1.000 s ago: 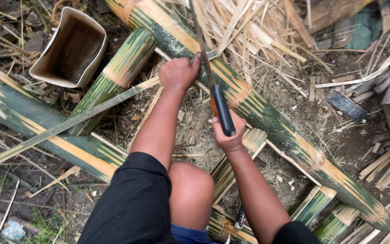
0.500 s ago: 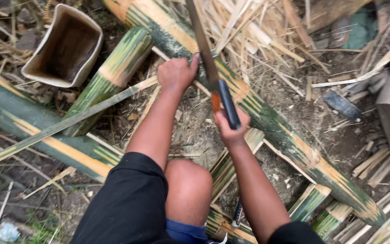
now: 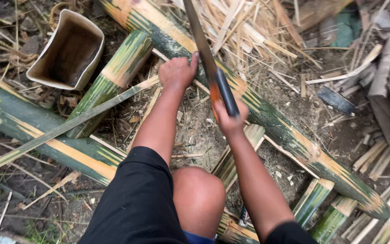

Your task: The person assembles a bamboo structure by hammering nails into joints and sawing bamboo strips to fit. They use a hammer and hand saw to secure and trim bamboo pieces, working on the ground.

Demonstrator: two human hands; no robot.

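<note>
The right hand (image 3: 230, 118) is clenched around the dark handle of a long machete (image 3: 206, 56), whose blade rises up and away from the knuckles and runs out of the top of the view. The left hand (image 3: 177, 72) is closed into a loose fist and presses down on a long green-and-yellow bamboo pole (image 3: 267, 113), its fingers lying just beside the blade. That pole runs diagonally from the upper left to the lower right, passing directly beneath both hands, so the blade stands almost across its long axis, only slightly slanted to it. The left hand sits on the pole farther up its length, while the right is raised above it nearer the body; whether the edge touches the bamboo cannot be told. A thin split strip (image 3: 68, 124) slants off to the left, crossing a shorter bamboo section (image 3: 113, 77). Beyond that stands an open tan container (image 3: 46, 63), and dry splinters litter the ground.
</note>
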